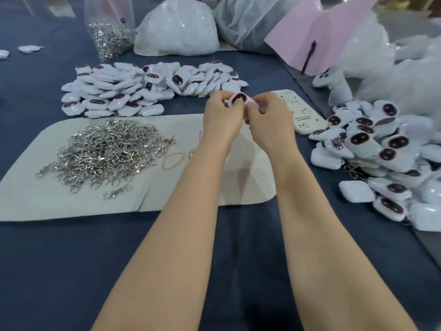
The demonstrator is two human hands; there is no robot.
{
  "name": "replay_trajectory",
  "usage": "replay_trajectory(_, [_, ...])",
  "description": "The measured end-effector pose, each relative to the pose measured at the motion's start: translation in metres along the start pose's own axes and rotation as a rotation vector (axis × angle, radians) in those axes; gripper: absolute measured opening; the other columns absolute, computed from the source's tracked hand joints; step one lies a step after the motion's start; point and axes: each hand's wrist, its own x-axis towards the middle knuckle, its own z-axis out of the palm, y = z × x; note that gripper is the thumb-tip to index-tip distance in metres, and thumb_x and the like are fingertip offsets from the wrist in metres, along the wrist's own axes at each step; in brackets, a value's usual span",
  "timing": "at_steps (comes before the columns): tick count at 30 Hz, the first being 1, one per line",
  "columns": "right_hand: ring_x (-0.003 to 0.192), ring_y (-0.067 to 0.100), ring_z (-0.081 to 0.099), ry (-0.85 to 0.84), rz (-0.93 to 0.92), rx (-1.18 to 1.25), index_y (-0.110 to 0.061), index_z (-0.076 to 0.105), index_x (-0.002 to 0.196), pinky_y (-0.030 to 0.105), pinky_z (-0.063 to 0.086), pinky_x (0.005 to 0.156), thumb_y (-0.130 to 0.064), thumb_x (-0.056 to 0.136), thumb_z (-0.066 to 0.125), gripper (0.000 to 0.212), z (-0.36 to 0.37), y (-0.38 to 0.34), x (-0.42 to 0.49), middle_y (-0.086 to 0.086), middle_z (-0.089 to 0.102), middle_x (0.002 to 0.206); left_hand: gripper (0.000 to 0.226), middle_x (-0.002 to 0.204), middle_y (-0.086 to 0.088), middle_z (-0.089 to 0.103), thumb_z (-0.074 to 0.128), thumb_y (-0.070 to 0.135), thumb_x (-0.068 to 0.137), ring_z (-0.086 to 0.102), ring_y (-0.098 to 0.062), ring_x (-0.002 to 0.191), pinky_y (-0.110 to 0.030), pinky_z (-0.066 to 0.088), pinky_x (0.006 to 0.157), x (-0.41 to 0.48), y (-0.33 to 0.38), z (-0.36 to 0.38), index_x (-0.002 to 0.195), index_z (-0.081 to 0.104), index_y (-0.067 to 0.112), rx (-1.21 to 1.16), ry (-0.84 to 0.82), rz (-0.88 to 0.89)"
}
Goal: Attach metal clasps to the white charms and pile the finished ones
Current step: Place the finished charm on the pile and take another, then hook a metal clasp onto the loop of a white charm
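Both my hands hold one white charm (239,98) with a dark face up above the mat. My left hand (223,118) pinches its left side and my right hand (269,120) pinches its right side. Whether a clasp is between my fingers is hidden. A heap of loose metal clasps (105,151) lies on the pale mat (31,199) at the left. Behind the mat is a pile of white charms (143,87). At the right, another pile of charms (386,161) shows some with metal rings.
A clear bag of clasps (111,37) and white plastic bags (176,27) stand at the back. A pink folded sheet (317,37), a plush toy (334,84) and a small printed card (303,115) lie at the right. A dark blue cloth (71,259) covers the table.
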Motion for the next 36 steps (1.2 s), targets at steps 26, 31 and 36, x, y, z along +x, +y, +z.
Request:
replay_trajectory(26, [0.129,0.021,0.034,0.506,0.069,-0.338,-0.011,0.06,0.116,0.026,0.023,0.107,-0.008,0.09,0.044,0.031,-0.103,0.074,-0.001,0.007,0.051,0.13,0.029,0.072,-0.001,0.057,0.045,0.024,0.094,0.052,-0.021,0.077,-0.03,0.044,0.071,-0.048,0.008,0.132,0.075,0.062,0.009,0.138,-0.379,-0.042])
replay_trajectory(31, [0.121,0.018,0.041,0.534,-0.028,-0.204,-0.013,0.062,0.111,0.022,0.03,0.101,-0.008,0.09,0.045,0.028,-0.089,0.059,-0.002,0.004,0.055,0.121,0.021,0.075,0.003,0.059,0.046,0.019,0.092,0.058,-0.022,0.086,-0.03,0.046,0.075,-0.045,0.015,0.12,0.078,0.06,0.012,0.007,-0.28,-0.065])
replay_trajectory(36, [0.103,0.013,0.054,0.37,-0.098,0.033,-0.012,0.061,0.109,0.024,0.042,0.089,-0.011,0.093,0.046,0.022,-0.054,0.027,0.001,0.004,0.06,0.112,0.018,0.08,-0.004,0.062,0.049,0.012,0.09,0.056,-0.019,0.077,-0.031,0.047,0.073,-0.03,0.024,0.085,0.076,0.06,0.012,-0.16,-0.129,-0.042])
